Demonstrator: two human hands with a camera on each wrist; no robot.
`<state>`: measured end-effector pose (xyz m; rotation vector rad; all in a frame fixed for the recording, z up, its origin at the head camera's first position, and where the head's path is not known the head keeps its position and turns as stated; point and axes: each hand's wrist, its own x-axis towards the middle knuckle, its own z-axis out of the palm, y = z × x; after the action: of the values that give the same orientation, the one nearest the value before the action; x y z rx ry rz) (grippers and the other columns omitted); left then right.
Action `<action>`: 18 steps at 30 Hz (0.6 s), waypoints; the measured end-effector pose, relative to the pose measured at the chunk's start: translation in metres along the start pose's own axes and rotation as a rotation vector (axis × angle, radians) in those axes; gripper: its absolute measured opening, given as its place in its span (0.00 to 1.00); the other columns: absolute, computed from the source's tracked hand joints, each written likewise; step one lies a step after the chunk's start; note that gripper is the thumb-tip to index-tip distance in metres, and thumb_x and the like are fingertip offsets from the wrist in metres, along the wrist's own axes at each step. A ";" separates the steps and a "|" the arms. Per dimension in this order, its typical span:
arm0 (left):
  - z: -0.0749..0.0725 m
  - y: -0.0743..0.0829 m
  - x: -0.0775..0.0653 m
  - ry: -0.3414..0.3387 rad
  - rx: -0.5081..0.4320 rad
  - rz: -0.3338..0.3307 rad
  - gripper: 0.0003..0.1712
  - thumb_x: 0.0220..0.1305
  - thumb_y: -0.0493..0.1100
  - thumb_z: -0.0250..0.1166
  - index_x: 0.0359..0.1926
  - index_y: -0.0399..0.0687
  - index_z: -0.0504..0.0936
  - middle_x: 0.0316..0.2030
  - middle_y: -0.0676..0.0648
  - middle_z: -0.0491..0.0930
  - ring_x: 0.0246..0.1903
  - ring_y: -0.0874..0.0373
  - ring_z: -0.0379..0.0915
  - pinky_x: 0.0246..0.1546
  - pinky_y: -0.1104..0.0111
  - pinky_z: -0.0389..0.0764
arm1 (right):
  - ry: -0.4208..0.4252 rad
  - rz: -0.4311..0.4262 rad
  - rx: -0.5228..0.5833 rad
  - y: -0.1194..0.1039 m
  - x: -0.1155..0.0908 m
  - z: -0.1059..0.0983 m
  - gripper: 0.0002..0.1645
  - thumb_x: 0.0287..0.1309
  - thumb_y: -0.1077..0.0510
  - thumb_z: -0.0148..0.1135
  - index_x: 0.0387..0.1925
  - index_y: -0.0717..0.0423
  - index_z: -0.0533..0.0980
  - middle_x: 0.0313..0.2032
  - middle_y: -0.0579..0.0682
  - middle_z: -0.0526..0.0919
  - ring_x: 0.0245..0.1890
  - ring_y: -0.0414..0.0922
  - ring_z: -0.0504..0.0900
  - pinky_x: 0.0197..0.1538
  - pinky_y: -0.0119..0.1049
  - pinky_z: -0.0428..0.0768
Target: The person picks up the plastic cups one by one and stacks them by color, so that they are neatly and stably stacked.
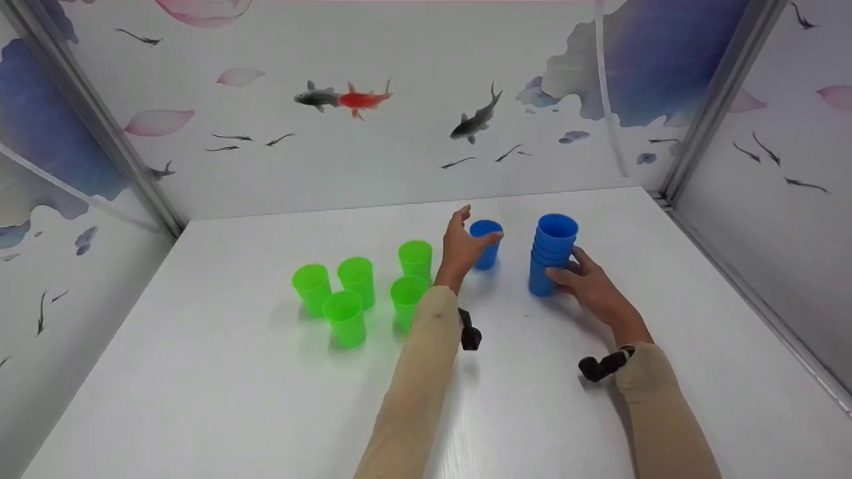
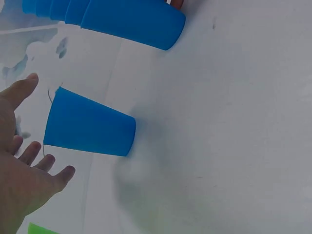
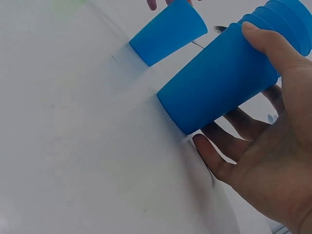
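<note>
Nearness favours the left hand (image 1: 460,251): spread wide, it hovers by the lone blue cup (image 1: 488,256), upright just to its right, contact hard to judge. Farther right, the right hand (image 1: 594,290) grips the blue stack (image 1: 551,249).

White desk (image 1: 233,386) holding five green cups (image 1: 345,324), a single blue cup (image 1: 489,256) and a stack of nested blue cups (image 1: 551,255).
The desk is smooth and pale, with soft shadows beside the cups and a tiny dark mark (image 1: 526,315) in front of the blue ones. All the cups stand upright, open ends up: three green in a loose cluster at left, two more green near the middle, one behind the other, then the single blue cup, and the blue stack rightmost.
</note>
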<state>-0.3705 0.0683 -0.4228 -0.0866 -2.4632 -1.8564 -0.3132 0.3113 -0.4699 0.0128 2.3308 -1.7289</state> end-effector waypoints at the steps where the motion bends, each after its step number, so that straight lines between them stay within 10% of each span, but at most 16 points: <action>1: 0.002 -0.001 0.000 0.002 0.006 -0.011 0.47 0.61 0.46 0.73 0.76 0.48 0.59 0.75 0.45 0.63 0.75 0.48 0.58 0.73 0.56 0.66 | -0.003 -0.001 0.001 -0.001 0.000 0.000 0.68 0.60 0.32 0.63 0.79 0.42 0.26 0.81 0.59 0.35 0.78 0.63 0.50 0.77 0.62 0.52; 18: 0.023 -0.028 0.000 0.037 -0.033 -0.106 0.44 0.62 0.43 0.72 0.74 0.46 0.61 0.73 0.42 0.65 0.73 0.46 0.61 0.74 0.53 0.65 | 0.000 0.030 0.022 -0.002 0.000 0.000 0.68 0.61 0.33 0.63 0.79 0.39 0.25 0.81 0.57 0.33 0.79 0.63 0.49 0.78 0.62 0.50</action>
<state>-0.3727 0.0822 -0.4563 0.0778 -2.4575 -1.9212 -0.3134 0.3102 -0.4679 0.0516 2.2999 -1.7397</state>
